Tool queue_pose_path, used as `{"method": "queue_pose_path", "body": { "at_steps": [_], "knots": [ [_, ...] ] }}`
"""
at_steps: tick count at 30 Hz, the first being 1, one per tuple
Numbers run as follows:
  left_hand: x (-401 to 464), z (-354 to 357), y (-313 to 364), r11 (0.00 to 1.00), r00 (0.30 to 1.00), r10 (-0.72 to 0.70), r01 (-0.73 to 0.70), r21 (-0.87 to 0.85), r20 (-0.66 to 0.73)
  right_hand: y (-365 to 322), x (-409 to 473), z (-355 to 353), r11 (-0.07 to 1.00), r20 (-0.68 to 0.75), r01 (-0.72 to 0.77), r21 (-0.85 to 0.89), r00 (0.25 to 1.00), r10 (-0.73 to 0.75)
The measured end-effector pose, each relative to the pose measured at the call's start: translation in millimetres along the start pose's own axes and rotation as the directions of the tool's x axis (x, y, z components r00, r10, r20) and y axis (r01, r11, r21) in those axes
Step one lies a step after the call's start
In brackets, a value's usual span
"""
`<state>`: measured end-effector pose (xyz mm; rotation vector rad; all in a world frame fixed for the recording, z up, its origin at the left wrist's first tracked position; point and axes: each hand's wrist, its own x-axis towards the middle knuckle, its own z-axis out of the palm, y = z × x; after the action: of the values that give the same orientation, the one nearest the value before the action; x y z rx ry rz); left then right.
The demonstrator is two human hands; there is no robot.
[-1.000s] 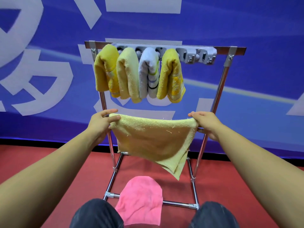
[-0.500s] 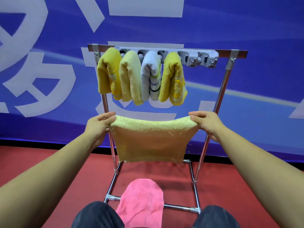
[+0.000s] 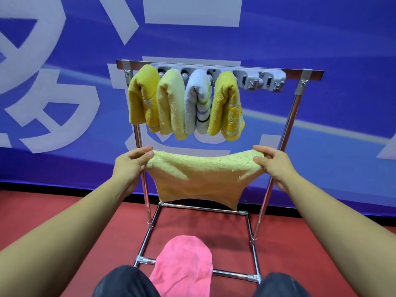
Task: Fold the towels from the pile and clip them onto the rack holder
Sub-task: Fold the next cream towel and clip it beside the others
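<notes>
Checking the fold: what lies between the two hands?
In the head view, a pale yellow towel stretches between the left hand and right hand, each pinching a top corner.

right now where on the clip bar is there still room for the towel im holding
The free stretch is the right end of the clip bar, between the fourth hung towel and the right post; the clips there show bare. The left part is crowded: four towels hang side by side. The held towel is stretched between left hand and right hand.
</notes>
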<state>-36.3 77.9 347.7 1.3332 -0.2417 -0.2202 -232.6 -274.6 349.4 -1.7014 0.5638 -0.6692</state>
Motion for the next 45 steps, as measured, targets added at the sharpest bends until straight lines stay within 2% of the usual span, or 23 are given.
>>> {"method": "queue_pose_path", "body": {
  "at_steps": [4, 7, 8, 10, 12, 15, 19, 22, 24, 27, 30, 33, 37, 42, 45],
  "knots": [
    [1, 0, 1, 0.999, 1.0, -0.015, 0.015, 0.051, 0.002, -1, -1, -1, 1.0, -0.043, 0.017, -0.013, 0.999, -0.018],
    [1, -5, 1, 0.971, 0.998, 0.063, -0.062, 0.231, 0.002, -3, -3, -3, 0.997, -0.078, 0.028, -0.067, 0.996, -0.033],
    [0, -6, 2, 0.933, 0.994, 0.105, -0.104, 0.344, 0.018, -4, -4, -4, 0.993, -0.089, 0.03, -0.113, 0.995, -0.041],
    [-2, -9, 4, 0.795, 0.981, 0.182, -0.188, 0.577, 0.069, -2, -5, -6, 0.973, -0.088, 0.034, -0.23, 0.995, -0.055],
    [-6, -8, 6, 0.651, 0.965, 0.241, -0.238, 0.721, 0.101, -1, -6, -8, 0.931, -0.065, 0.044, -0.362, 0.995, -0.073],
    [-6, -8, 6, 0.524, 0.946, 0.3, -0.268, 0.809, 0.119, -2, -8, -8, 0.844, -0.062, 0.048, -0.534, 0.993, -0.096],
    [-1, -10, 1, 0.443, 0.93, 0.34, -0.291, 0.848, 0.142, -4, -12, -6, 0.733, -0.038, 0.074, -0.676, 0.99, -0.136],
    [2, -12, 0, 0.52, 0.942, 0.308, -0.282, 0.806, 0.131, -2, -9, -9, 0.718, -0.016, 0.078, -0.691, 0.992, -0.124],
    [6, -16, 0, 0.62, 0.956, 0.273, -0.259, 0.741, 0.106, -1, -9, -11, 0.799, 0.01, 0.076, -0.596, 0.996, -0.088],
    [7, -17, 2, 0.836, 0.975, 0.219, -0.213, 0.506, 0.05, 0, -14, -12, 0.95, 0.02, 0.044, -0.309, 0.999, -0.04],
    [4, -15, 4, 0.948, 0.982, 0.185, -0.172, 0.269, -0.023, 2, -17, -7, 1.0, -0.012, -0.004, 0.013, 1.0, 0.004],
    [2, -10, 8, 0.977, 0.981, 0.169, -0.154, 0.148, -0.094, 2, -15, -3, 0.971, -0.085, -0.032, 0.236, 0.995, 0.054],
    [2, -8, 11, 0.982, 0.978, 0.158, -0.142, 0.123, -0.136, 4, -12, -3, 0.939, -0.131, -0.042, 0.341, 0.987, 0.091],
    [-1, -5, 6, 0.983, 0.977, 0.135, -0.112, 0.145, -0.163, 8, -13, 1, 0.944, -0.093, -0.049, 0.326, 0.992, 0.084],
    [1, -6, 0, 0.978, 0.976, 0.102, -0.062, 0.2, -0.195, 9, -15, 5, 0.97, -0.148, -0.054, 0.236, 0.985, 0.09]
  ]
}}
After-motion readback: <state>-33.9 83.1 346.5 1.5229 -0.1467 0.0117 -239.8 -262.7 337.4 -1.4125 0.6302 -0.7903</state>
